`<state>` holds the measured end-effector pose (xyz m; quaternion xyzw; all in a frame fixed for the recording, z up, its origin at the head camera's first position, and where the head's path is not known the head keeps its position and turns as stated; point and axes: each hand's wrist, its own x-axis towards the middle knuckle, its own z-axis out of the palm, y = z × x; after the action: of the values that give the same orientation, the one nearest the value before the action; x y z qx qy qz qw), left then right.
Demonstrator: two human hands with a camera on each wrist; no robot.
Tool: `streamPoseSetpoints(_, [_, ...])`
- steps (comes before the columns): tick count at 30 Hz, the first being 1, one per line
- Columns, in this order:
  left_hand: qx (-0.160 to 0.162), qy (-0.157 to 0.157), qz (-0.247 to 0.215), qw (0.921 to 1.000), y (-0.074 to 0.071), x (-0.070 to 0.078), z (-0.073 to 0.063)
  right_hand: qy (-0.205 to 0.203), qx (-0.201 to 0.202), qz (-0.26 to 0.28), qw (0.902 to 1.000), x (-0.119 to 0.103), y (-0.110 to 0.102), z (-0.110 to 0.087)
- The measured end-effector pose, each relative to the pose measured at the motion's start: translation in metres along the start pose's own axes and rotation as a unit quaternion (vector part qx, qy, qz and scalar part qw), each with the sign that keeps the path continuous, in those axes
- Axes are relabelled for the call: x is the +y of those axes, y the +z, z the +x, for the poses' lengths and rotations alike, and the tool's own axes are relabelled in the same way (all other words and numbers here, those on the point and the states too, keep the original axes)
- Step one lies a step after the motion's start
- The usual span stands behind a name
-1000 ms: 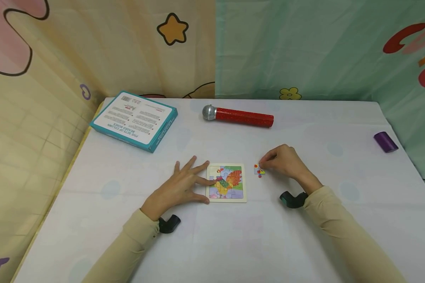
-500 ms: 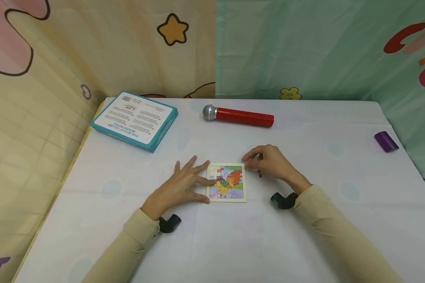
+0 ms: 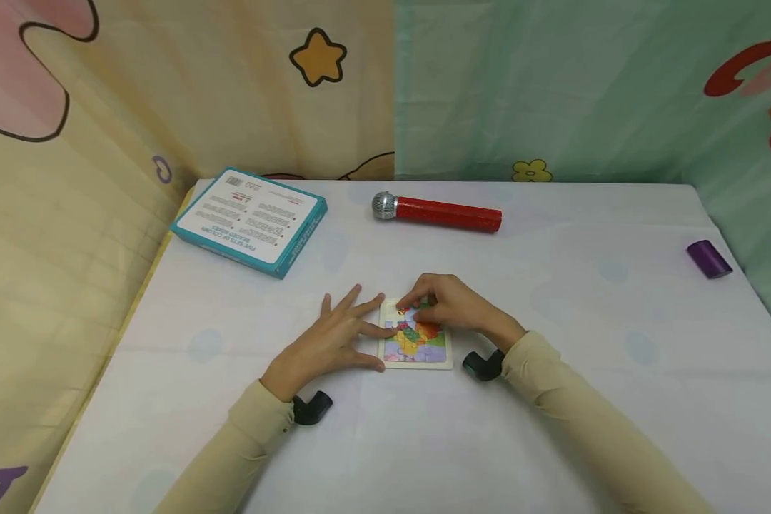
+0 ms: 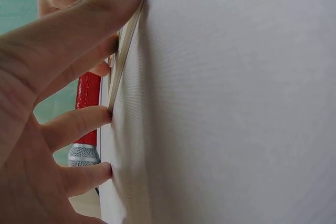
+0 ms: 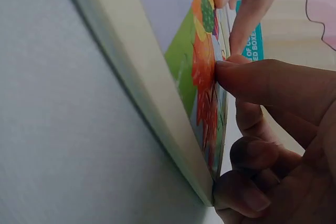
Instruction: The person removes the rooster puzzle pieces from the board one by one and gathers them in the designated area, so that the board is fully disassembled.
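Puzzle: my head view puts the framed jigsaw puzzle (image 3: 416, 350) just below the centre of the frame, flat on the white table (image 3: 392, 442), its print bright red, yellow, green and lilac.
Left hand: the left hand (image 3: 326, 346) clasps nothing; its fingers are spread, the thumb at the frame's lower-left corner and a finger lying over the print.
Right hand: the right hand (image 3: 452, 307) is bent into a pinch over the puzzle's upper part, grasping, as far as I can judge, a small puzzle piece (image 3: 409, 313) that the fingertips largely cover.
Step in hand: I take this to be fitting a piece while the other hand steadies the frame.
Next move: I would say it calls for matching the piece's edges to its gap, then pressing it flat without lifting its neighbours.
Box lettering: the teal box (image 3: 250, 221), upper left, reads "FIVE SETS OF COLUMN BEADED BOXES", upside down to me; there is a barcode (image 3: 234, 181), but the finer print is too small.
Other marks: I find no readable brand on the red microphone (image 3: 446, 213) at upper centre.
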<state>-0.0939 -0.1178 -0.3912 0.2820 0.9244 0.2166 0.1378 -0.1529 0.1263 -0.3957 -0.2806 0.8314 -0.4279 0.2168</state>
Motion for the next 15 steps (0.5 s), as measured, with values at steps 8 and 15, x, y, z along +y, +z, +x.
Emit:
streamPoseSetpoints(8, [0.003, 0.001, 0.007, 1.0000, 0.0005, 0.0001, 0.0008, 0.014, -0.014, -0.028, 0.9994, -0.0023, 0.0003, 0.0001])
streamPoseSetpoints(15, [0.006, 0.004, 0.004, 1.0000, 0.0013, 0.0001, 0.0012, 0.025, -0.005, -0.036, 0.9990, -0.0027, 0.0014, 0.0018])
